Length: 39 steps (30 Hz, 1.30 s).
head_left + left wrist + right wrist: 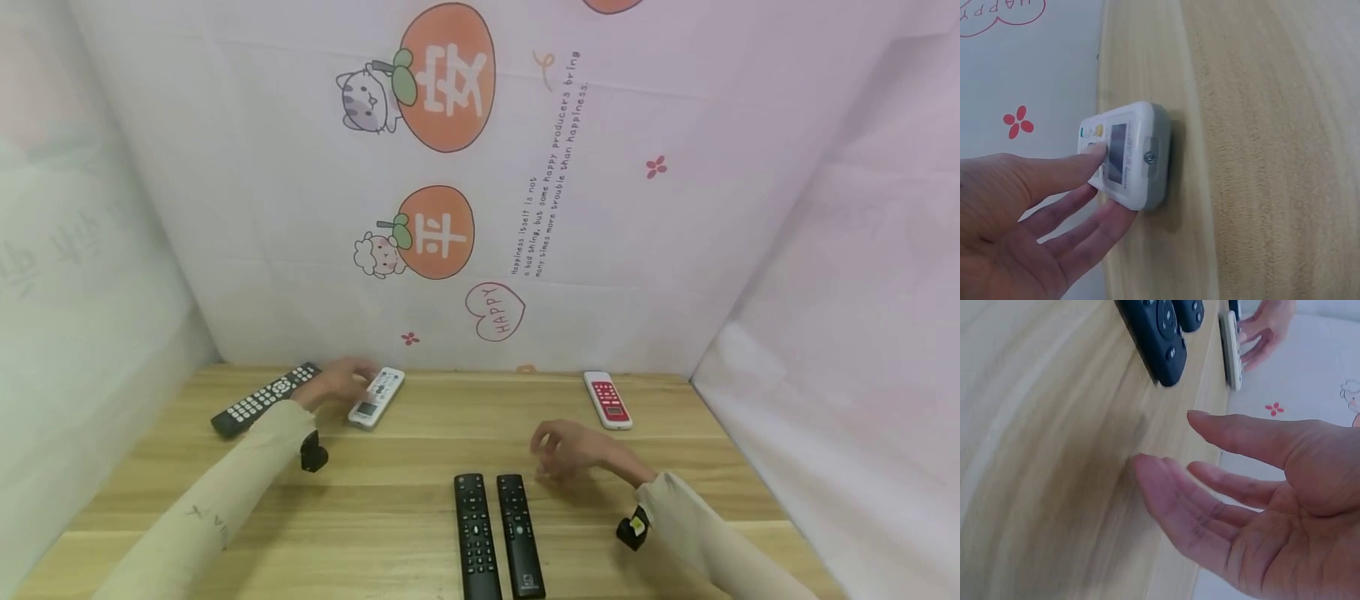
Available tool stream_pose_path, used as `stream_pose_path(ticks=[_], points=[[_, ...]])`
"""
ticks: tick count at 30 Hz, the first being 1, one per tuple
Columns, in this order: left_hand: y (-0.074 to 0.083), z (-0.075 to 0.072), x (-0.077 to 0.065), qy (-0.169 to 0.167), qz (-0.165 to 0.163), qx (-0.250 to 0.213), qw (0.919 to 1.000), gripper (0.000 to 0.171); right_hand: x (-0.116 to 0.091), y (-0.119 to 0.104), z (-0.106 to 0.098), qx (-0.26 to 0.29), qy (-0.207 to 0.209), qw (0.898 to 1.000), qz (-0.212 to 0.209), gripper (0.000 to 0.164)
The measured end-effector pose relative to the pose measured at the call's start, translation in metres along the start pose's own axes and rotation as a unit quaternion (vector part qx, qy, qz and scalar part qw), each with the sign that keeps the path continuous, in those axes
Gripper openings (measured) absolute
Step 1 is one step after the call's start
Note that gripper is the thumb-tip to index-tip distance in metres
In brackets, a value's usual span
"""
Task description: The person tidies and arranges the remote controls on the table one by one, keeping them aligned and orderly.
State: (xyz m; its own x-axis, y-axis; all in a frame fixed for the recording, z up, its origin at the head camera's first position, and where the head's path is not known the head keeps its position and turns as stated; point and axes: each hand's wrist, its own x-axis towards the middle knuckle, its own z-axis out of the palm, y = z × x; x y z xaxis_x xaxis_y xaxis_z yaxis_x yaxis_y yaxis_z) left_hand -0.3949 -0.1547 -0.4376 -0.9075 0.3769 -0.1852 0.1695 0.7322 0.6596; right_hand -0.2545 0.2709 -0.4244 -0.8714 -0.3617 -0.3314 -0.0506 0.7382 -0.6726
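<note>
At the back left, my left hand is at a white remote control with a small dark screen. In the left wrist view, the thumb lies over the face of the white remote control, and the other fingers are at its side edge, pinching it; part of its buttons is hidden. My right hand hovers over the table, fingers loosely bent and apart, holding nothing. Closest to it is a slim black remote control, and beside that lies a longer black remote control with more keys.
A long black remote control with pale keys lies at the far left, partly behind the left hand. A white remote control with a red face rests at the back right. White printed cloth walls in the wooden table.
</note>
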Motion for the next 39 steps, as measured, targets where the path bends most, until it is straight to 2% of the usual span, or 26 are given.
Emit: stream_pose_path(ticks=[2, 5, 10, 17, 19, 22, 25, 29, 32, 35, 39], points=[[0.000, 0.001, 0.000, 0.005, 0.003, 0.006, 1.0000, 0.065, 0.003, 0.004, -0.004, 0.005, 0.004, 0.999, -0.031, 0.029], [0.000, 0.003, 0.000, 0.010, 0.005, 0.009, 0.9999, 0.065, 0.007, 0.008, -0.010, -0.005, 0.030, 0.998, -0.053, 0.028], [0.001, 0.006, -0.001, 0.007, 0.001, 0.013, 0.9999, 0.066, 0.014, 0.014, -0.018, 0.004, 0.072, 0.997, -0.039, 0.028], [0.003, 0.009, 0.002, 0.007, 0.001, 0.040, 0.9992, 0.066, 0.024, 0.025, -0.026, 0.001, 0.095, 0.994, -0.048, 0.026], [0.002, 0.009, 0.003, 0.007, 0.004, 0.046, 0.9989, 0.065, 0.027, 0.027, -0.028, -0.016, 0.102, 0.994, -0.047, 0.026], [0.000, 0.009, 0.005, 0.007, 0.004, 0.043, 0.9990, 0.065, 0.029, 0.031, -0.033, -0.074, 0.116, 0.989, -0.049, 0.029], [-0.001, 0.010, 0.006, 0.011, 0.014, 0.042, 0.9989, 0.064, 0.029, 0.035, -0.038, -0.174, 0.142, 0.971, -0.077, 0.032], [-0.002, 0.012, 0.005, 0.018, 0.042, 0.041, 0.9981, 0.063, 0.027, 0.044, -0.047, -0.288, 0.183, 0.933, -0.112, 0.035], [-0.002, 0.012, 0.005, 0.018, 0.064, 0.044, 0.9968, 0.062, 0.026, 0.051, -0.052, -0.325, 0.199, 0.916, -0.125, 0.035], [-0.001, 0.012, 0.004, 0.015, 0.067, 0.046, 0.9966, 0.063, 0.026, 0.056, -0.057, -0.349, 0.200, 0.905, -0.137, 0.039], [-0.001, 0.011, 0.001, 0.014, 0.066, 0.053, 0.9963, 0.064, 0.028, 0.065, -0.062, -0.393, 0.194, 0.885, -0.158, 0.046]])
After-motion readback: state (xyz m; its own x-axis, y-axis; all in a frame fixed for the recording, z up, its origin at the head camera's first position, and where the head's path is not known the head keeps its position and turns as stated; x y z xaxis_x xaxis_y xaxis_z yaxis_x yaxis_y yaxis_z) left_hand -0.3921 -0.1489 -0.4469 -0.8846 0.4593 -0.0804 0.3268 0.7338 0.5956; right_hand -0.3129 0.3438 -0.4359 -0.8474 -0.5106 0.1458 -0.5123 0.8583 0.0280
